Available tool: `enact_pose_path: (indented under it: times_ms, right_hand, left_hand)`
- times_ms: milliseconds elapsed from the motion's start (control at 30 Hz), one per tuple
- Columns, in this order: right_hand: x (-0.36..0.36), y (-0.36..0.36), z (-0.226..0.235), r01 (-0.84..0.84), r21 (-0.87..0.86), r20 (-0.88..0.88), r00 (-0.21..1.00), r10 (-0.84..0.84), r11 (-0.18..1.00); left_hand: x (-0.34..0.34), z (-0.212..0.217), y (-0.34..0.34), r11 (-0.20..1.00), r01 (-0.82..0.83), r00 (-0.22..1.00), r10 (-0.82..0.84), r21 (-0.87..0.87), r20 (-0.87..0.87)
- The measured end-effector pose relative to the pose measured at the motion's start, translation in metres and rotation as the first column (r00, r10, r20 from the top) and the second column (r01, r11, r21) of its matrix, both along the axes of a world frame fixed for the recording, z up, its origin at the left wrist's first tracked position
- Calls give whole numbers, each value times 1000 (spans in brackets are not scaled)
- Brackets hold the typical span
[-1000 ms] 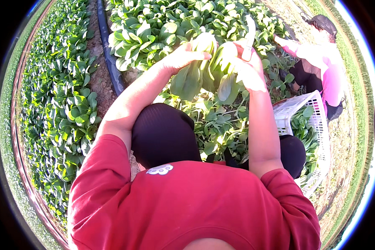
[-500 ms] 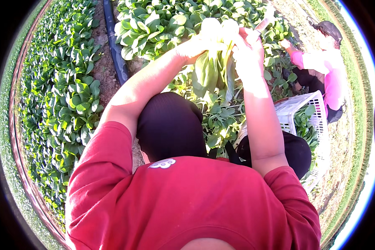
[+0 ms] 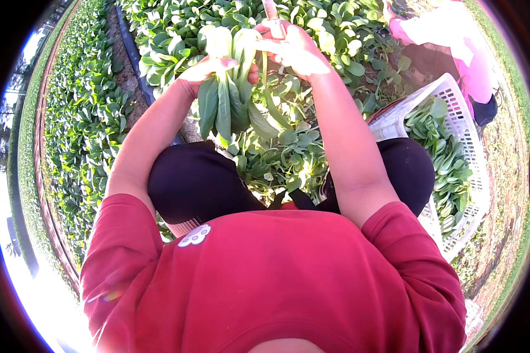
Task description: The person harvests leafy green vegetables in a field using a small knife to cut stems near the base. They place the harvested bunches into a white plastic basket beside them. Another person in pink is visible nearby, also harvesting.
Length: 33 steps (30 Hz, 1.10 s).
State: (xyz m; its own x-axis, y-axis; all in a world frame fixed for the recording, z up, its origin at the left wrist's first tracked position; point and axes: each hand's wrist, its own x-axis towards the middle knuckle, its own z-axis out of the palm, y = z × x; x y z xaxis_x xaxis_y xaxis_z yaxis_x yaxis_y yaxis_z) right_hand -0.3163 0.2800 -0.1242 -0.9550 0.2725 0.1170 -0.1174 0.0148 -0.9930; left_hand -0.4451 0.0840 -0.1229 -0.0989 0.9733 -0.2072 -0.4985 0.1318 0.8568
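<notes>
A white crate (image 3: 477, 153), partly filled with cut greens (image 3: 444, 159), stands by the person's right knee. The leafy bunch (image 3: 225, 97) is held up well to the left of the crate, level with its far end. Its long axis runs nearly upright, pale stem bases at the top and dark leaves hanging down.

The left hand (image 3: 203, 69) is closed round the stems, thumb across the front. The right hand (image 3: 298, 52), nearer the crate, is curled about a slim tool (image 3: 270, 9) that points away from the body; its thumb reaches toward the stem bases, which lie just to its left. A loose leaf stalk (image 3: 270, 97) hangs beneath that thumb; whether it is pinched there I cannot tell. Beyond the crate, a co-worker's pink sleeve (image 3: 415, 30) shows.
</notes>
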Motion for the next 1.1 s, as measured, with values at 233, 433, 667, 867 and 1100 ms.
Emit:
enact_pose_path:
  times_ms: [233,433,667,867,1100]
  right_hand:
    - [-2,-11,-21,-208,84,292,940,175,975]
    - [-13,-21,-66,-298,556,431,902,37,776]
    - [12,-15,-119,-214,656,300,954,10,723]
    - [30,47,-192,-57,-50,396,915,72,997]
    - [8,70,-272,155,256,665,688,-291,954]
  left_hand:
    - [-12,-33,-31,961,48,999,-53,-272,-12]
    - [-37,-84,-33,898,209,977,-213,-387,33]
    - [-28,-140,-15,855,388,921,-341,-345,189]
    - [-36,-147,12,821,417,902,-425,-390,70]
    - [-45,-120,129,825,65,-196,-541,-562,-818]
